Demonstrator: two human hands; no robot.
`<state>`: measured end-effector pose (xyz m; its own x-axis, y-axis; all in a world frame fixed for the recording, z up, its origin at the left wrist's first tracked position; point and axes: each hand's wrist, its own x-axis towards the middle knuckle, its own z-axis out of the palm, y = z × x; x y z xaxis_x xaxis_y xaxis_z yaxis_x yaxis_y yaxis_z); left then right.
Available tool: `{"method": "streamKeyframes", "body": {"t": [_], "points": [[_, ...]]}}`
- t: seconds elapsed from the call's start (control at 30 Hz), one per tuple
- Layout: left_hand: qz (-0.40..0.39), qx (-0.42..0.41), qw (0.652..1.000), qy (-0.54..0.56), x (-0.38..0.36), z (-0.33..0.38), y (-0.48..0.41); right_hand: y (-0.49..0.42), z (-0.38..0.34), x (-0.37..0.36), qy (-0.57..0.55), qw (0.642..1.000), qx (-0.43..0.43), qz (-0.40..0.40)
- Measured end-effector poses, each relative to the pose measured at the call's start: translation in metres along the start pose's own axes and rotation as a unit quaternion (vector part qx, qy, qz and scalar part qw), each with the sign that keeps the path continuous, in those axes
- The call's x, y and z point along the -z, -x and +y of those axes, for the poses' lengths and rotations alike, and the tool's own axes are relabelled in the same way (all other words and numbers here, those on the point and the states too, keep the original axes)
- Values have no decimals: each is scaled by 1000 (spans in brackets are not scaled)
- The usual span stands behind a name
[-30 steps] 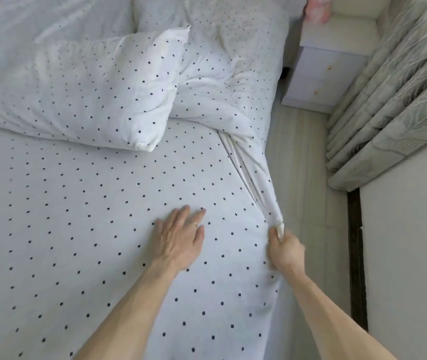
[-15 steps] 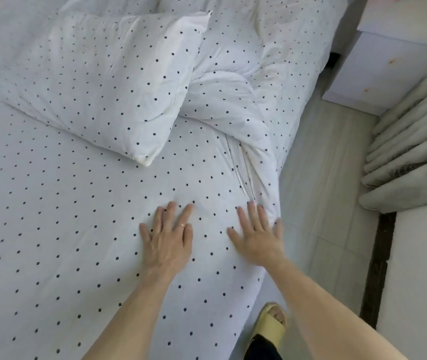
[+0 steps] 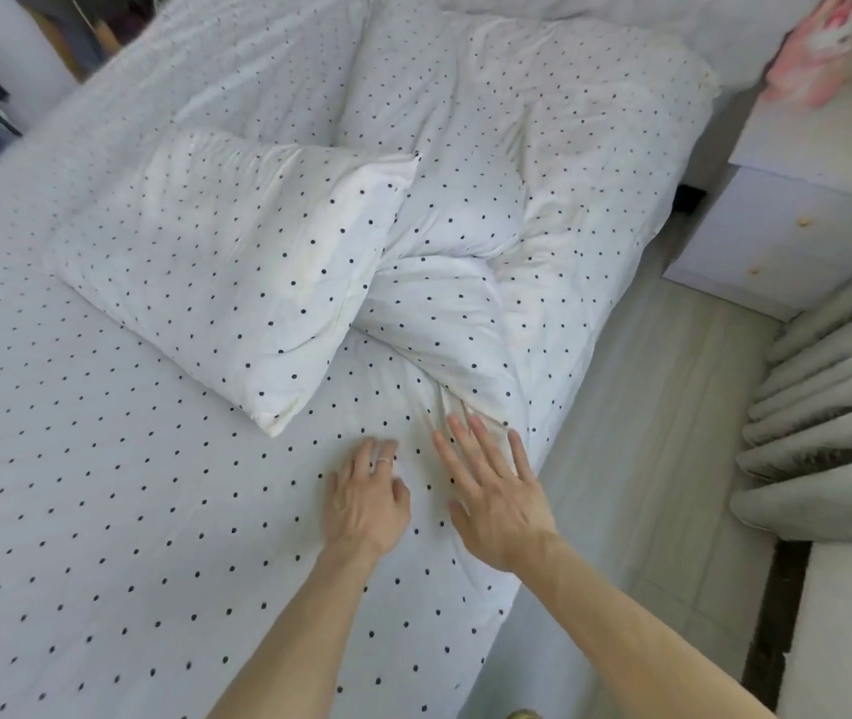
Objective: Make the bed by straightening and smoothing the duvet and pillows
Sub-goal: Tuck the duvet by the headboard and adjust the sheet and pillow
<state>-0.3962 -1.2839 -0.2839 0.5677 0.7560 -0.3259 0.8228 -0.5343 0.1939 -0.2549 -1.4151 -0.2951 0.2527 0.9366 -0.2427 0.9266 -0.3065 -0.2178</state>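
A white fabric duvet (image 3: 102, 511) scattered with small black dots is seen across the bed, and the same white ground with black dots is carried by the plump rectangular pillow (image 3: 237, 282). The plank floor (image 3: 636, 459) is coloured a pale grey-beige. The boxy bedside cabinet (image 3: 786, 236) is tinted pale lilac-white with small orange specks, and a pink-and-white soft object (image 3: 812, 59) is set on it. The pleated curtain (image 3: 828, 407) is shown in muted grey-green.

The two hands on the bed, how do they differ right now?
The left hand has its fingers curled into the spotted duvet and wears a ring; the right hand is bare, its fingers spread straight. The right hand lies nearer the bed's edge, fingertips at the bunched folds. Both are palm down, holding nothing.
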Motion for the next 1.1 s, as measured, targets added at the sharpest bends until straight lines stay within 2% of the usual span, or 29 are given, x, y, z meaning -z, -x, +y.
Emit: {"method": "streamKeyframes", "body": {"t": [0.03,0.07,0.1,0.13,0.17,0.27,0.37,0.43,0.5,0.63,0.77,0.87,0.97,1.03,1.1], "points": [[-32,8,999,3,0,1,-2,4,12,-10,3,989,-50,-136],[-59,13,998,0,5,4,-10,1,24,-9,-15,959,-119,-255],[-85,12,996,-16,9,4,-12,3,27,-9,-32,927,-161,-338],[-96,13,995,-22,19,5,-22,-4,29,4,-29,914,-167,-370],[-102,16,994,-25,29,6,-30,-11,28,17,-24,919,-156,-362],[-60,20,997,-35,63,8,-63,-52,22,66,-53,954,-135,-264],[71,-8,996,-48,100,5,-105,-98,19,111,-51,976,-112,-182],[126,-28,989,-68,121,-1,-138,-131,17,130,-48,987,-97,-115],[116,-17,990,-79,134,-6,-166,-161,11,137,-38,994,-79,-69],[111,21,982,-148,143,-29,-199,-214,-1,119,1,998,-23,-62],[134,-7,968,-214,141,-67,-210,-256,5,100,66,996,0,-67],[138,-2,961,-239,135,-78,-211,-274,45,120,36,997,-69,-1],[95,4,970,-226,135,-95,-207,-275,119,151,2,979,-203,6],[37,32,972,-230,136,-88,-201,-253,164,159,-72,951,-299,36],[-45,70,971,-225,136,-54,-198,-228,192,155,-172,898,-400,62]]}}
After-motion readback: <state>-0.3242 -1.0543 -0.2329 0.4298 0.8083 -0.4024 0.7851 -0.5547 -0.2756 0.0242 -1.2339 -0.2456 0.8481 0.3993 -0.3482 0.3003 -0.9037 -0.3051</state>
